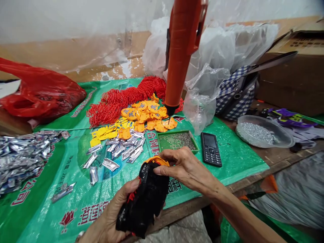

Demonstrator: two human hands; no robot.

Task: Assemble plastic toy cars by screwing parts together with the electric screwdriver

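Note:
My left hand [113, 206] is closed around a black plastic shell [146, 199] with small red parts along its side, tilted near the table's front edge. With thumb and fingers, my right hand [184, 167] pinches an orange plastic piece [155, 160] against the shell's upper end. Whether that piece is fixed to the shell, I cannot tell. Above them hangs an orange electric screwdriver [179, 57], its bit pointing down. Just beyond my right hand stands a green perforated tray [164, 143] of small screws.
Behind lie orange pieces [144, 114], yellow pieces [108, 131], red plastic strands [108, 108] and silver metal plates [131, 148]. More plates [22, 155] are heaped at left near a red bag [50, 91]. A phone [211, 149] and a plastic bowl [265, 131] of metal bits sit right.

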